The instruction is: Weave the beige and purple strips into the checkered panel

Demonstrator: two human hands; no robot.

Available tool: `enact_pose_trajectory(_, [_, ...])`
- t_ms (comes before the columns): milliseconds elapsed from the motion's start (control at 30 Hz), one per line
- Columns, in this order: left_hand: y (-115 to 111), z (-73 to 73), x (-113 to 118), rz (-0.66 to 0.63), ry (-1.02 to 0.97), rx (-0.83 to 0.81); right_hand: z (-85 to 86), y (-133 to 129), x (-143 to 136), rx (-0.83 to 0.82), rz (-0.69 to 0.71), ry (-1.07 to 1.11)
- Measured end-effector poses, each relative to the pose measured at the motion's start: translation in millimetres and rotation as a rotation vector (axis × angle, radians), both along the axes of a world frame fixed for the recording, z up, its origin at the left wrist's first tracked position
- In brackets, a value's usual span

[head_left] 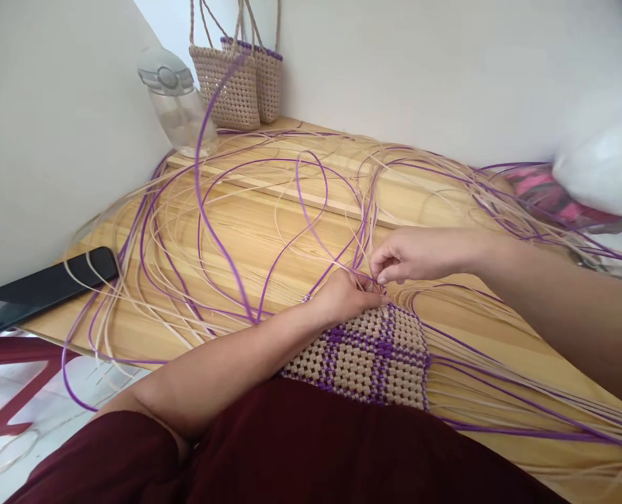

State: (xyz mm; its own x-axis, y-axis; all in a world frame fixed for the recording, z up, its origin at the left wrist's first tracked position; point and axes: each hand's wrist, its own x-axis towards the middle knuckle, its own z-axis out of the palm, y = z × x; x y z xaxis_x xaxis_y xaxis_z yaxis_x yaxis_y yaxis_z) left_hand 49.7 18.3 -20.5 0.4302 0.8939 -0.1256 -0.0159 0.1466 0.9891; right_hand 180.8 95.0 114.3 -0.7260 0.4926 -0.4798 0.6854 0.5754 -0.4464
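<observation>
A woven panel (356, 364) of beige and purple strands lies at the table's near edge, against the dark red clothing. My left hand (345, 297) rests on its upper edge, fingers closed round strands there. Just to the right, my right hand (392, 259) is pinched at the same edge, with a thin strand at its fingertips. Long purple strands (206, 203) and beige ones fan out from the panel to the left, back and right. The fingertips of both hands nearly meet, and the exact crossing of strands between them is too small to make out.
Two woven bags (227, 87) stand at the back wall beside a clear bottle (177, 112) with a grey lid. A long black object (48, 290) lies at the left edge. At the right are a white plastic bag (605, 168) and pink patterned material (545, 192). Loose strands cover much of the wooden table (248, 231).
</observation>
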Motion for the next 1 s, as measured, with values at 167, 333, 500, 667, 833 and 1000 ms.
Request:
enact_pose_trajectory(167, [-3, 7.3, 0, 0.017, -0.094, -0.099, -10.2, -14, 14, -0.032, -0.041, -0.014])
enact_pose_trajectory(333, [-5, 6.1, 1, 0.004, -0.149, -0.164, -8.7, -19, 9, 0.044, 0.089, -0.005])
enact_pose_trajectory(500, [-4, 5.7, 3, 0.022, -0.248, -0.104, -27.0, -24, 11, 0.114, 0.175, 0.185])
enact_pose_trajectory(667, [-4, 12.6, 0, 0.012, -0.242, -0.141, -31.5, -25, 12, 0.159, 0.147, 0.233])
enact_pose_trajectory(833, [-5, 17.0, -3, -0.021, -0.201, -0.199, -33.7, -24, 17, 0.061, 0.122, 0.306])
enact_pose_trajectory(1000, [-6, 20.3, -3, 0.056, -0.094, -0.252, -52.0, -20, 27, -0.090, 0.021, 0.460])
